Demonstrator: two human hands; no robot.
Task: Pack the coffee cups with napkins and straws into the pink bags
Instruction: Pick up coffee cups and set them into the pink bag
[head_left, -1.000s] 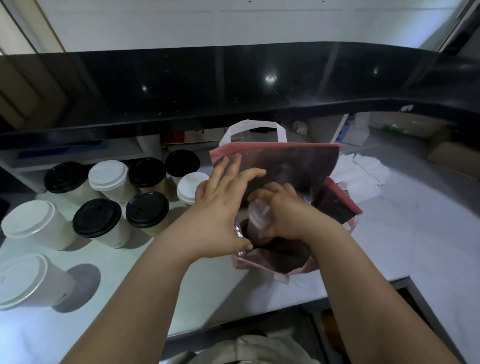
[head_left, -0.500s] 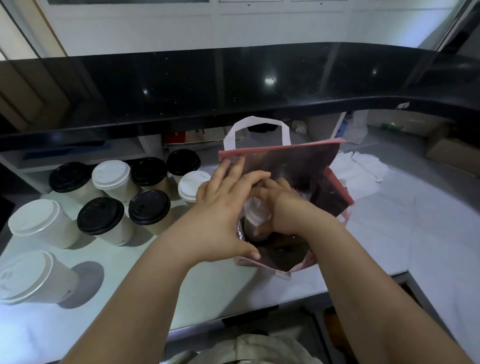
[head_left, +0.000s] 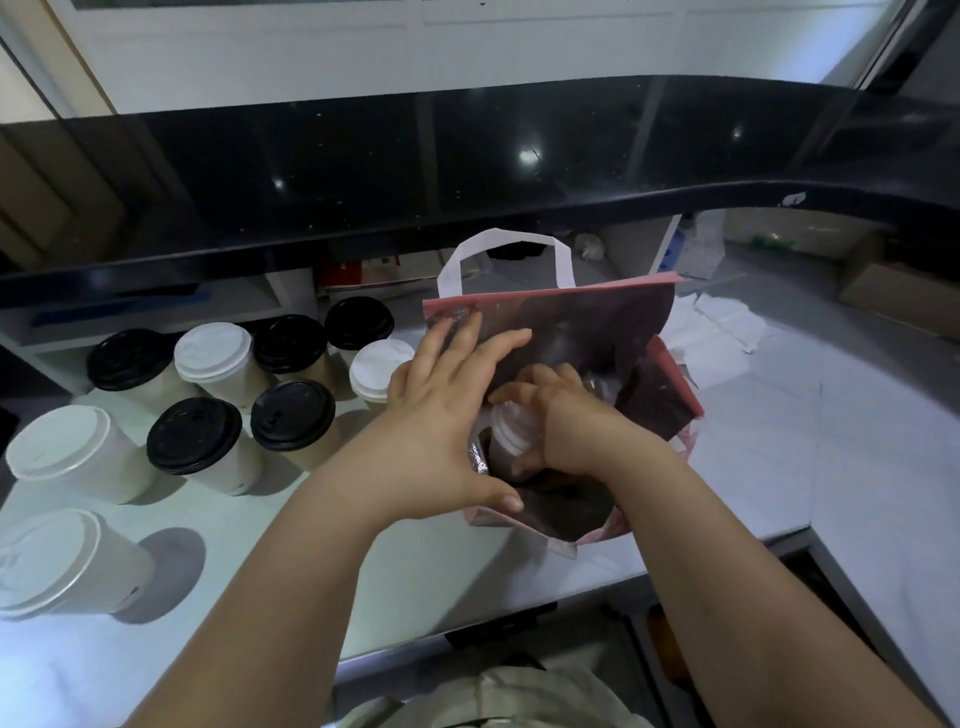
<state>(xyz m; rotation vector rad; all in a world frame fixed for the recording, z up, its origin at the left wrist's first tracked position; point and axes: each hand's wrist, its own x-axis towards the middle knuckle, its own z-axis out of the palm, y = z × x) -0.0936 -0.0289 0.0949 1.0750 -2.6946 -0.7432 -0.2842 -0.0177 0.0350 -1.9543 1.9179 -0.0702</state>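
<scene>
Head view: the pink bag (head_left: 597, 317) stands open on the desk (head_left: 779, 467), a little right of the middle, with its white handle (head_left: 506, 241) sticking up at the far side. The left hand (head_left: 441, 410) lies on the bag's left edge. Its fingers (head_left: 467, 338) are spread wide and its thumb sits on the near rim, so it seems to be holding the mouth open. The right hand (head_left: 566, 431) is inside the bag, with its fingers (head_left: 524, 392) curled round a white-lid cup (head_left: 511, 426).

The step looks like putting a cup down into the bag. Next, the cup likely needs to go straight down and stand flat on the bottom before the hand lets go.

More cups (head_left: 291, 415) wait on the left. Napkins (head_left: 727, 332) lie to the far right, just past the bag. No straws can be seen.
</scene>
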